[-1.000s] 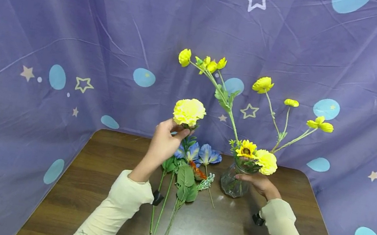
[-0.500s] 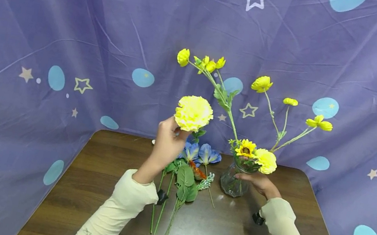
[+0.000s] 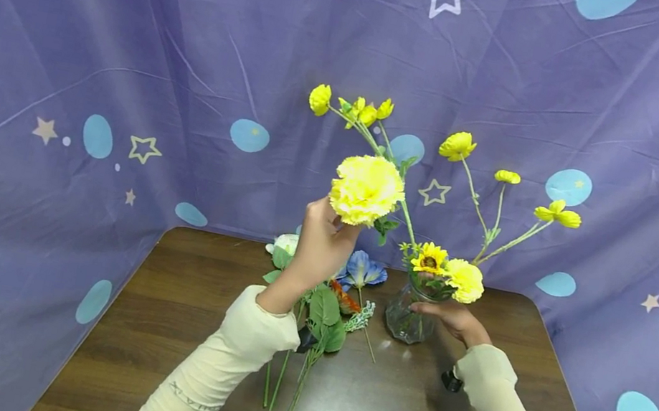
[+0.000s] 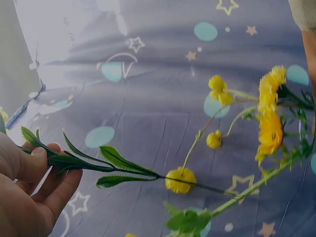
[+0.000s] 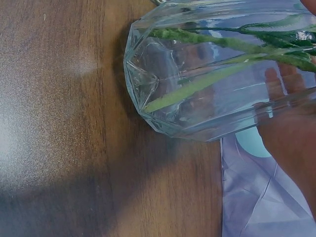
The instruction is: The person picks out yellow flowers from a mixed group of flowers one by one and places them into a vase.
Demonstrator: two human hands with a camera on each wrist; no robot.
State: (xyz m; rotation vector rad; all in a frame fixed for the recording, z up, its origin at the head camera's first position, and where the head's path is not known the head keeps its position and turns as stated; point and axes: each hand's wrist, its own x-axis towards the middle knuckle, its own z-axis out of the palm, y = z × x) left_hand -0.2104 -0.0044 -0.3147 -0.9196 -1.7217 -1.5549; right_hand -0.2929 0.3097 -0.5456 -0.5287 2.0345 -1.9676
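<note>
In the head view my left hand (image 3: 322,248) holds up a yellow carnation (image 3: 368,190), its ruffled bloom facing me, left of the vase. The left wrist view shows thumb and fingers pinching its leafy dark green stem (image 4: 133,170), with the lower stem free in the air. My right hand (image 3: 453,321) is wrapped around the side of a clear faceted glass vase (image 3: 408,320), which stands upright on the table. In the vase are a sunflower (image 3: 430,259), another yellow carnation (image 3: 466,281) and branching yellow flowers (image 3: 458,146). Green stems (image 5: 197,86) show through the glass in the right wrist view.
On the brown wooden table (image 3: 172,325) lie blue flowers (image 3: 366,270), a white flower (image 3: 285,244), an orange flower (image 3: 345,299) and green leaves (image 3: 324,306), partly behind my left arm. A purple patterned cloth (image 3: 208,69) hangs behind and at the sides.
My left hand has moved right and slightly up with the yellow carnation, whose bloom has turned toward me. The white flower behind has come into sight. My right hand and the vase stay in place.
</note>
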